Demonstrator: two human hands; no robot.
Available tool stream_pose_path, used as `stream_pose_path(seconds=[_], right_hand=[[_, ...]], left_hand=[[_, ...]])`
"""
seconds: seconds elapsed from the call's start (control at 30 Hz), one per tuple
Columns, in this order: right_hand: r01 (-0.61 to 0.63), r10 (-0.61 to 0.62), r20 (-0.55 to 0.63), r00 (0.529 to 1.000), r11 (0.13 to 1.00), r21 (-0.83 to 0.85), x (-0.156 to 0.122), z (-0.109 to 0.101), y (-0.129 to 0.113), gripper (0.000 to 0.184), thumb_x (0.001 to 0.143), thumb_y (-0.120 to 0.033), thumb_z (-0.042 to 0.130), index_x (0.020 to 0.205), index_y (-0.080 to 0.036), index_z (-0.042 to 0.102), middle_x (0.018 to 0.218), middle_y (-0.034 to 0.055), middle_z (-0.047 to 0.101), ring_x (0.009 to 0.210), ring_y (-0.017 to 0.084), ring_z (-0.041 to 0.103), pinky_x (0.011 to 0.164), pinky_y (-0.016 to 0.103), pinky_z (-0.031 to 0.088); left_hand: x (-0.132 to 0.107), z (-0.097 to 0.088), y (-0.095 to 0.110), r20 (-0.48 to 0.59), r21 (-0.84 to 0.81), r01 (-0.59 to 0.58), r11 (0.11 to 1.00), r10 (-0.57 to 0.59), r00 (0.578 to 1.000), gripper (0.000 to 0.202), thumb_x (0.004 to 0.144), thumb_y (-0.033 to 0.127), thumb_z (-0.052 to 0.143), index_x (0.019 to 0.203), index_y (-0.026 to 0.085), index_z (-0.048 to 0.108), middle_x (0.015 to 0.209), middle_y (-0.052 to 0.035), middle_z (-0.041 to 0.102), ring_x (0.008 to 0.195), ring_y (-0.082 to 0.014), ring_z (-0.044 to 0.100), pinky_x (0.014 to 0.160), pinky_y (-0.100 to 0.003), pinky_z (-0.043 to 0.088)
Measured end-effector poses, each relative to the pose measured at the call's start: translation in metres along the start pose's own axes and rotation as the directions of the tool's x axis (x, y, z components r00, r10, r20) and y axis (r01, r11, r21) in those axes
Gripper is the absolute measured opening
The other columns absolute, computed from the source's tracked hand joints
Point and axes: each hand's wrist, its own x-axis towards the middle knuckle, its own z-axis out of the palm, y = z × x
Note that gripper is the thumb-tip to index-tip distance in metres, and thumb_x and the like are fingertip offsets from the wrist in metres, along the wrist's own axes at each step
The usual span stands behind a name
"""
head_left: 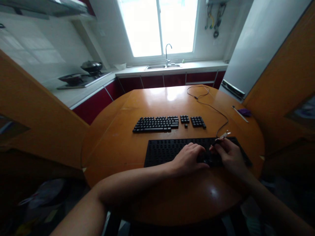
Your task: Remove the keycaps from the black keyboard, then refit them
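Note:
A black keyboard base (162,149) with most of its keycaps off lies near the front of the table. My left hand (189,155) rests on its middle, fingers curved and thumb apart, with nothing visible in the grip. My right hand (228,152) is closed over the base's right part. It pinches a small tool with pale thin prongs (225,134), perhaps a keycap puller. A dark bit shows by the fingertips; its kind is unclear. Behind the base, loose black keycaps (157,124) are laid out in keyboard order, with a number-pad block (198,122) at the right.
The keyboard's cable (213,107) loops across the wooden table (110,137) toward its far edge. At the right lie a thin white stick (240,114) and a purple cloth (244,112). Beyond are a sink (157,67), a stove with a pot (92,66) and a fridge (256,49).

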Motion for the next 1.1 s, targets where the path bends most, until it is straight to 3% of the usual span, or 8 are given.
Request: stream_pose_path(seconds=[0.17,0.4,0.8,1.1], right_hand=[[0.005,-0.009,-0.156,0.988,1.0,-0.024,0.005,0.002,0.003,0.023,0.093,-0.042,0.059,0.086,-0.019,0.059,0.076,0.0046,0.068,0.067,0.02,0.064,0.066,0.031,0.052],[0.007,-0.011,-0.125,0.992,0.999,-0.037,0.004,0.007,0.01,0.025,0.093,-0.045,0.059,0.088,-0.02,0.058,0.075,0.0046,0.068,0.067,0.021,0.064,0.065,0.032,0.05],[-0.013,0.007,-0.099,0.995,0.998,-0.057,0.005,0.004,0.015,0.027,0.093,-0.048,0.059,0.09,-0.02,0.057,0.077,0.0053,0.07,0.069,0.023,0.067,0.069,0.035,0.053],[-0.014,0.008,-0.098,0.995,0.998,-0.054,0.006,0.004,0.017,0.02,0.093,-0.041,0.058,0.091,-0.021,0.058,0.08,0.0058,0.07,0.071,0.023,0.067,0.07,0.036,0.053]], left_hand=[[0.001,0.002,-0.001,0.047,0.113,-0.064,0.991,0.059,0.997,0.04,0.076,0.051,0.082,0.097,0.021,0.065,0.1,-0.0044,0.064,0.096,-0.0238,0.055,0.086,-0.036,0.047],[0.001,0.009,0.002,0.046,0.109,-0.09,0.99,0.086,0.995,0.022,0.087,0.038,0.073,0.092,0.018,0.064,0.098,-0.0052,0.062,0.098,-0.0226,0.055,0.091,-0.035,0.048],[0.0,0.008,0.005,0.056,0.04,-0.032,0.999,0.03,0.998,0.02,0.089,0.035,0.073,0.093,0.018,0.064,0.101,-0.0068,0.062,0.103,-0.0235,0.054,0.096,-0.038,0.047],[-0.004,0.008,0.014,0.094,0.299,-0.076,0.951,0.05,0.994,0.029,0.093,0.046,0.065,0.1,0.018,0.06,0.108,-0.0098,0.061,0.106,-0.028,0.053,0.091,-0.043,0.044]])
